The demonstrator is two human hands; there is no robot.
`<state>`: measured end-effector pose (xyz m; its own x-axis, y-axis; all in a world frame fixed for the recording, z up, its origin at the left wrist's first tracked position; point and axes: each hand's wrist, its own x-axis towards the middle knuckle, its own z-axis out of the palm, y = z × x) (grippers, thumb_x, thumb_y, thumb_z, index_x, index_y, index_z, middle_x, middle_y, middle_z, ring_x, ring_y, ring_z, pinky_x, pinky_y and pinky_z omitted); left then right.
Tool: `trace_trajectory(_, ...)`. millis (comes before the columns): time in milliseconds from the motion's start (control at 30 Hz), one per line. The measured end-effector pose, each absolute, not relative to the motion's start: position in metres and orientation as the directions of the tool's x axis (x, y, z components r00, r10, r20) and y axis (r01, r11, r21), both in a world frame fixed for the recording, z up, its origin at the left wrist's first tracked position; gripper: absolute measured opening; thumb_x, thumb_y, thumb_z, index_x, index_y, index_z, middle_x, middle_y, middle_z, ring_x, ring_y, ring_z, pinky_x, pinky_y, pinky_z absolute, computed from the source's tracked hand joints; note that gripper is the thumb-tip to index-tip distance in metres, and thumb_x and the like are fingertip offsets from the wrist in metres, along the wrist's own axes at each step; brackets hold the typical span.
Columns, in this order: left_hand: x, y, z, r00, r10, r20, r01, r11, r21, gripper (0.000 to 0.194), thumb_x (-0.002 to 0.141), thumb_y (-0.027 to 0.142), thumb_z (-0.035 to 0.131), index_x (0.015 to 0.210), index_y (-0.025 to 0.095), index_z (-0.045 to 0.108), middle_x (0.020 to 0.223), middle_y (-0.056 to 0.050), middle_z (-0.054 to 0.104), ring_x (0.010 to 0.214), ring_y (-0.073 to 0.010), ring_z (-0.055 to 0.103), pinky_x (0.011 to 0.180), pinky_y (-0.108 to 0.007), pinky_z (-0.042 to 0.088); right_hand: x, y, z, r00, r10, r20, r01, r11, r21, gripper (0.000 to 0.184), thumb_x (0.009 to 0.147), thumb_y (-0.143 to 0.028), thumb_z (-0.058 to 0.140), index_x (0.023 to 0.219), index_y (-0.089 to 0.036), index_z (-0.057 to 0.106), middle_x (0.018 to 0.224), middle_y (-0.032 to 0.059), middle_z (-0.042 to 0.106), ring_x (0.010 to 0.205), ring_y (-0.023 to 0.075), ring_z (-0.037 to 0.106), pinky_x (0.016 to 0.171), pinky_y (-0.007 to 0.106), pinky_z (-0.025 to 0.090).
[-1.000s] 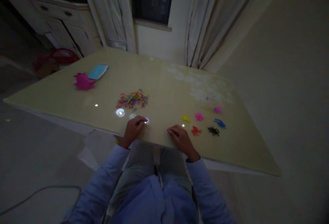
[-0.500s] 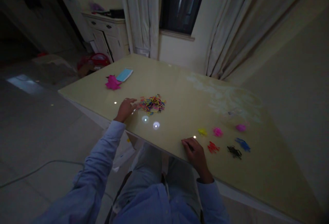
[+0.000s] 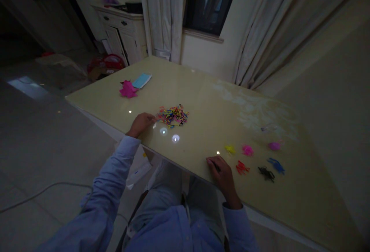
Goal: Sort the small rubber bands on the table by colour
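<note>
A mixed pile of small coloured loops [image 3: 173, 115] lies on the pale table [image 3: 199, 94]; at this size I cannot tell if they are rubber bands or paper clips. My left hand [image 3: 141, 124] is at the pile's left edge, fingertips pinched together by some red loops. Near the front edge rests my right hand [image 3: 221, 171], fingers curled and thumb against the forefinger; what it holds, if anything, is hidden. To its right are sorted heaps: yellow [image 3: 230, 150], pink [image 3: 248, 150], red [image 3: 242, 167], black [image 3: 266, 173] and blue [image 3: 276, 165].
A purple-pink lump [image 3: 274, 146] and a clear crumpled piece [image 3: 268, 128] lie behind the heaps. At the far left are a blue face mask [image 3: 142, 80] and a crumpled magenta piece [image 3: 128, 89]. Ceiling lights reflect off the tabletop.
My left hand has moved left from the table's front edge to the pile, and its fingers have closed there. My right hand stays near the heaps. The view has swung left.
</note>
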<state>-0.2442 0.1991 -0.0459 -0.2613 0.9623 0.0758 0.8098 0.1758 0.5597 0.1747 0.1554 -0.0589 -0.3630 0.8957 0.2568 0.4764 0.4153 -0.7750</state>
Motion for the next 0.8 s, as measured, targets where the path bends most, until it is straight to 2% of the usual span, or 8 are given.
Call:
trace_trajectory(233, -0.242, 0.203, -0.051, -0.229, 0.966, 0.122, 0.874, 0.148, 0.463, 0.033, 0.086, 0.038, 0.054, 0.099, 0.018, 0.076, 0.100, -0.012, 0.071, 0.093, -0.0247, 0.062, 0.083, -0.033, 0.046, 0.176, 0.156, -0.063, -0.380, 0.878, 0.292, 0.509, 0.462, -0.726, 0.020, 0.095, -0.032, 0.053, 0.092, -0.020, 0.069, 0.088, 0.0056, 0.067, 0.083, 0.0177, 0.063, 0.075, 0.029, 0.049)
trace_trajectory(467, -0.249, 0.210, -0.052, -0.086, 0.983, 0.161, 0.889, 0.003, 0.457, 0.036, 0.091, 0.035, 0.048, 0.115, 0.021, 0.070, 0.103, -0.010, 0.064, 0.087, -0.0190, 0.059, 0.078, -0.029, 0.045, 0.176, 0.156, -0.064, -0.380, 0.874, 0.304, 0.513, 0.472, -0.717, 0.018, 0.095, -0.030, 0.055, 0.092, -0.020, 0.069, 0.089, 0.0052, 0.066, 0.084, 0.0172, 0.063, 0.076, 0.029, 0.049)
trace_trajectory(633, -0.259, 0.220, -0.055, 0.074, 0.992, 0.098, 0.914, -0.107, 0.392, 0.033, 0.090, 0.030, 0.048, 0.111, 0.025, 0.073, 0.106, -0.008, 0.060, 0.086, -0.0179, 0.058, 0.076, -0.027, 0.044, 0.176, 0.156, -0.065, -0.380, 0.868, 0.318, 0.504, 0.483, -0.715, 0.017, 0.095, -0.029, 0.055, 0.093, -0.020, 0.069, 0.089, 0.0055, 0.066, 0.083, 0.0172, 0.063, 0.075, 0.029, 0.049)
trace_trajectory(800, -0.261, 0.224, -0.057, 0.080, 0.992, 0.094, 0.918, -0.110, 0.381, 0.035, 0.092, 0.030, 0.045, 0.111, 0.023, 0.073, 0.105, -0.010, 0.059, 0.088, -0.0190, 0.059, 0.077, -0.028, 0.045, 0.176, 0.156, -0.064, -0.376, 0.871, 0.317, 0.517, 0.481, -0.709, 0.018, 0.095, -0.030, 0.054, 0.093, -0.019, 0.069, 0.088, 0.0058, 0.066, 0.082, 0.0173, 0.063, 0.074, 0.029, 0.050)
